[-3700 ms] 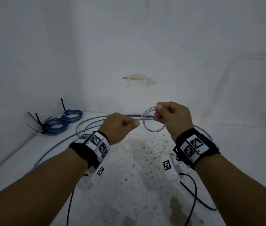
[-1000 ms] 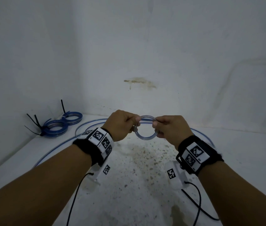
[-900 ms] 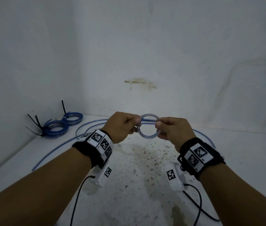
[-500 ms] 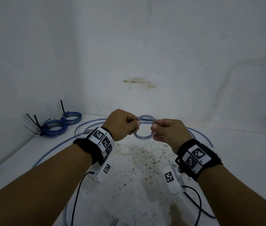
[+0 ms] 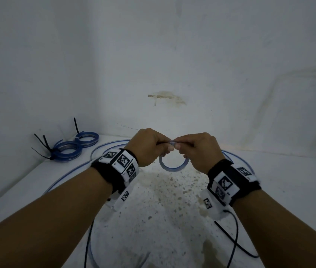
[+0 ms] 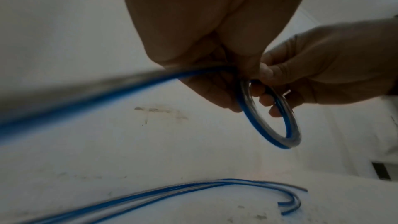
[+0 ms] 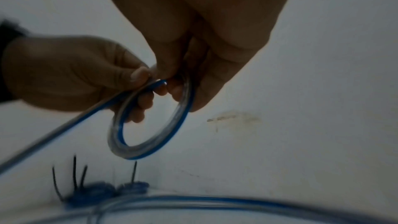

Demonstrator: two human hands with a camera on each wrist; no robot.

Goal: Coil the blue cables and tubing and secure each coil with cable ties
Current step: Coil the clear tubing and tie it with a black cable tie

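Both hands hold a small coil [image 5: 173, 166] of clear tubing with a blue stripe, raised above the white table. My left hand [image 5: 149, 147] pinches the top of the coil [image 6: 269, 117] where the loose tubing [image 6: 107, 89] runs off to the left. My right hand [image 5: 197, 149] pinches the same top part from the right, fingers curled through the ring [image 7: 150, 125]. The coil hangs down below both hands. The rest of the tubing [image 5: 72, 171] lies in long curves on the table.
Two tied blue coils [image 5: 75, 147] with black cable tie tails [image 5: 43, 144] lie at the back left by the wall. The table [image 5: 163, 219] is white and speckled with brown stains. Black camera cables [image 5: 234, 238] hang from both wrists. Walls close the back and left.
The coil, held upright between the hands before, now hangs below them. Both hands have closed together over its top and the loose tubing has been drawn in.
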